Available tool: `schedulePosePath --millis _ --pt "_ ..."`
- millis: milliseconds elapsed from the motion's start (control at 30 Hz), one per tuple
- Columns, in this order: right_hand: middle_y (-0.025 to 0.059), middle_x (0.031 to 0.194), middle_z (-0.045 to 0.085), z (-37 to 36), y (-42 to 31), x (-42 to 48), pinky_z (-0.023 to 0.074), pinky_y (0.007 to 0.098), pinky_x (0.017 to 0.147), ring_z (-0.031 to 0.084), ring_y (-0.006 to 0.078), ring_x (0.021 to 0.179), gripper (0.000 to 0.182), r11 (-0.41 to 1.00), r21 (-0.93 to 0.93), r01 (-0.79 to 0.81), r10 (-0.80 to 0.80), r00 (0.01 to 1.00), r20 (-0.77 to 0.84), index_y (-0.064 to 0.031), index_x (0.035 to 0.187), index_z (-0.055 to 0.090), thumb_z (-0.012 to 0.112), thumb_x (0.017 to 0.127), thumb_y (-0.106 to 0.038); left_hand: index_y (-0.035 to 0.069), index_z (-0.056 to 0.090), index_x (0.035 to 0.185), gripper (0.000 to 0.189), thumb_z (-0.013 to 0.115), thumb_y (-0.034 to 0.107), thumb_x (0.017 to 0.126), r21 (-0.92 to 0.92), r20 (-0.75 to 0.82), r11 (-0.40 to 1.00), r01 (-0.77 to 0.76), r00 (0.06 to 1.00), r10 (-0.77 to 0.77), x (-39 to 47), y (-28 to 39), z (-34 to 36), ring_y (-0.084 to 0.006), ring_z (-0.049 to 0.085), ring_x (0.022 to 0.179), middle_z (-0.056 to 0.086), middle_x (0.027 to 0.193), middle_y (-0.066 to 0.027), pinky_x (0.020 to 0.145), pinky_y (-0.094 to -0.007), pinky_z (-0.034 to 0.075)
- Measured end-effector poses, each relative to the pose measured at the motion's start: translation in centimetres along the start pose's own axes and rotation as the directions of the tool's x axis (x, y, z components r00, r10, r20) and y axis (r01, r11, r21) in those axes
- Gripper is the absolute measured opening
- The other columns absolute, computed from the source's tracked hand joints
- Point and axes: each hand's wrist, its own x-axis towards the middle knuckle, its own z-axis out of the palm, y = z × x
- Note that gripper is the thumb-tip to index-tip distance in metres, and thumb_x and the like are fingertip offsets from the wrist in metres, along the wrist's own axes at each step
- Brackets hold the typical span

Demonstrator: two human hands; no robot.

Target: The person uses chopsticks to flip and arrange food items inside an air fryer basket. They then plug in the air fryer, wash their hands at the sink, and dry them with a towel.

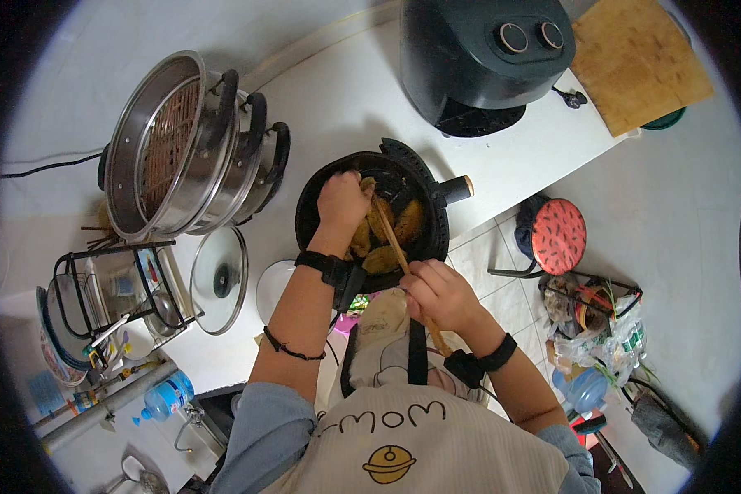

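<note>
A round black air fryer basket [309, 213] stands on the white counter, with its handle [455, 191] pointing right. Several browned, seasoned pieces of food [410, 221], perhaps chicken wings, lie in it. Over the basket's left part, my left hand [344, 200] has its fingers closed at a small piece of this food [368, 183]; the grip is partly hidden. My right hand [441, 293] is closed on wooden chopsticks [390, 233] at the basket's near right edge. Their tips reach the piece at my left fingers.
The black air fryer body [488, 68] stands behind, beside a wooden cutting board [639, 65]. Stacked steel steamer pots [188, 148], a glass lid [219, 281], a white plate [275, 290] and a black dish rack [123, 290] are at left. A red-topped stool [559, 236] stands on the floor at right.
</note>
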Motion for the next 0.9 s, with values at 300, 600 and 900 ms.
schedulePosePath --millis 300,600,900 --pt "0.0088 0.083 0.052 -0.3 0.3 -0.2 0.0473 0.0316 0.060 0.055 0.0228 0.075 0.026 0.999 -0.003 0.042 -0.042 0.999 0.011 -0.0047 0.086 0.054 0.066 0.064 -0.013 0.006 0.068 0.089 0.017 0.064 0.016 0.076 0.068 -0.012 0.997 0.041 0.999 -0.041 0.4 0.4 -0.5 -0.0325 0.063 0.079 0.065 0.085 -0.0176 0.070 -0.0404 0.052" --pt "0.0137 0.088 0.054 -0.7 0.3 0.1 0.0483 0.0346 0.061 0.056 0.0280 0.074 0.022 0.991 0.073 -0.114 0.118 0.992 -0.049 -0.0015 0.088 0.054 0.061 0.067 -0.004 -0.001 0.063 0.095 0.028 0.058 0.023 0.082 -0.159 -0.036 0.986 0.046 0.998 -0.052 -2.2 -1.8 -2.4 -0.0373 0.060 0.084 0.063 0.086 -0.0222 0.074 -0.0430 0.049" --pt "0.0140 0.088 0.054 -1.0 0.0 0.5 0.0488 0.0343 0.063 0.056 0.0278 0.074 0.021 0.994 0.063 -0.090 0.093 0.994 -0.054 -0.0008 0.087 0.055 0.061 0.067 -0.004 0.004 0.065 0.089 0.037 0.065 0.037 0.073 0.363 0.049 0.930 -0.058 0.998 0.043 -3.1 -0.2 -0.8 -0.0279 0.061 0.085 0.063 0.087 -0.0120 0.080 -0.0405 0.041"
